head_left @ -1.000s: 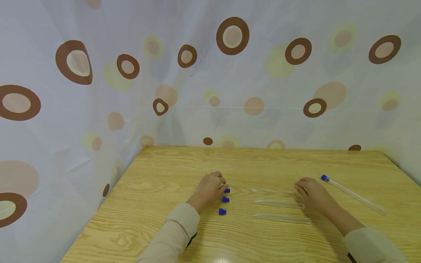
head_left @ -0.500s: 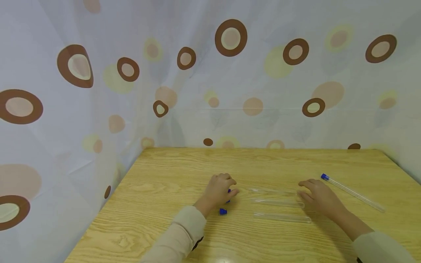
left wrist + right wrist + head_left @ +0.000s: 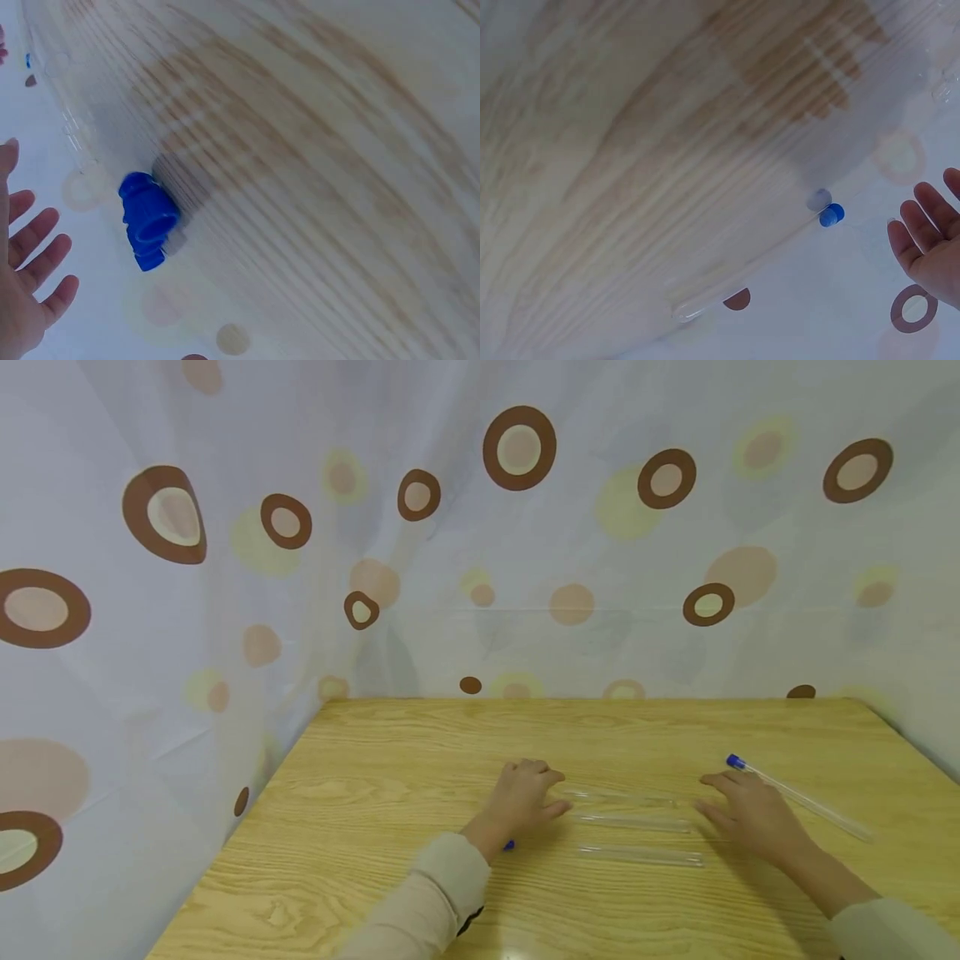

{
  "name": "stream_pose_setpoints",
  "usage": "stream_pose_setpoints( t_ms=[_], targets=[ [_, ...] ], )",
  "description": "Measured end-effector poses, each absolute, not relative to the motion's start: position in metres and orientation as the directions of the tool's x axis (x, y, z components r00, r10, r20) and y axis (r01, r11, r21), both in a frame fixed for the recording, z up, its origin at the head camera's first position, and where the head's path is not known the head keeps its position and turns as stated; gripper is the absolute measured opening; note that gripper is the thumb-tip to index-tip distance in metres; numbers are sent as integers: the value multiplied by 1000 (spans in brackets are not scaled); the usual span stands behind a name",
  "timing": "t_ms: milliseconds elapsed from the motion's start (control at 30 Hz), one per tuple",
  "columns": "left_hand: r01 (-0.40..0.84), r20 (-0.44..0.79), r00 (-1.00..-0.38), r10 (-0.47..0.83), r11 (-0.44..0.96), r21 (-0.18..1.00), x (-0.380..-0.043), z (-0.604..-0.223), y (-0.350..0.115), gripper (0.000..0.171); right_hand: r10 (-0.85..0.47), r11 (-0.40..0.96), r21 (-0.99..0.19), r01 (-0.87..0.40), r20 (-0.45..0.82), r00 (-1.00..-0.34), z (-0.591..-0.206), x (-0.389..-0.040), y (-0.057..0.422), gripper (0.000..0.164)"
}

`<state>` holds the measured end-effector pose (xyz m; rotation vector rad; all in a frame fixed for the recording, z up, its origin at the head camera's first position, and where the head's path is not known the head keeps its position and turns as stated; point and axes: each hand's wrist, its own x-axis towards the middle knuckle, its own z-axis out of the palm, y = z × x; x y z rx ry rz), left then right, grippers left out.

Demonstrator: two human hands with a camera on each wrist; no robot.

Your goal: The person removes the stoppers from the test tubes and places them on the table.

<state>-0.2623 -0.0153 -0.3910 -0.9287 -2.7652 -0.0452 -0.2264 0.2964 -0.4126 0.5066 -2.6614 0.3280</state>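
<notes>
Three clear test tubes lie side by side on the wooden table: a far tube (image 3: pixel 622 797), a middle tube (image 3: pixel 637 822) and a near tube (image 3: pixel 641 856). My left hand (image 3: pixel 521 802) hovers by their left ends, fingers spread and holding nothing. Beneath its wrist a blue cap (image 3: pixel 509 845) peeks out; in the left wrist view several blue caps (image 3: pixel 154 217) overlap in a row. Near the right ends of the tubes is my right hand (image 3: pixel 753 817), fingers apart, also holding nothing. Beyond it lies a test tube with a blue stopper (image 3: pixel 806 802), slanting toward the right.
The wooden table (image 3: pixel 360 877) meets a pale curtain (image 3: pixel 450 552) with brown and yellow circles at the back and left. The capped tube's blue end (image 3: pixel 831 215) also shows in the right wrist view.
My left hand has moved right, off the blue caps toward the tubes, and its fingers have spread. The right hand has shifted right and opened out. The tubes lie where they were.
</notes>
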Motion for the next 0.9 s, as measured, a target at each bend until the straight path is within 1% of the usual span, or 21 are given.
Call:
stream_pose_setpoints(
  t_ms=[100, 200, 400, 533, 633, 700, 833, 900],
  targets=[
    [611, 228, -764, 604, 790, -49, -261, -388, -10, 41, -288, 915, -144, -378, 425, -858, -413, -226, 301, 35],
    [618, 241, -754, 611, 784, -52, -259, -387, -5, 41, -270, 918, -165, -361, 406, -873, -412, -224, 304, 36],
    [614, 220, -763, 608, 788, -47, -257, -384, 5, 42, -250, 922, -173, -348, 420, -872, -408, -223, 311, 38],
    [628, 224, -749, 623, 776, -59, -257, -387, 13, 42, -233, 924, -180, -336, 431, -872, -406, -221, 316, 39],
    [636, 240, -736, 633, 768, -74, -258, -392, 17, 43, -218, 922, -202, -330, 433, -875, -405, -220, 320, 40],
    [637, 243, -733, 635, 766, -81, -259, -395, 20, 44, -203, 916, -237, -323, 421, -884, -404, -218, 324, 40],
    [628, 214, -742, 635, 770, -108, -260, -397, 24, 46, -176, 914, -277, -297, 388, -905, -402, -218, 332, 39],
    [624, 196, -747, 635, 772, -123, -260, -397, 26, 46, -169, 922, -263, -285, 389, -906, -401, -217, 337, 39]
  ],
)
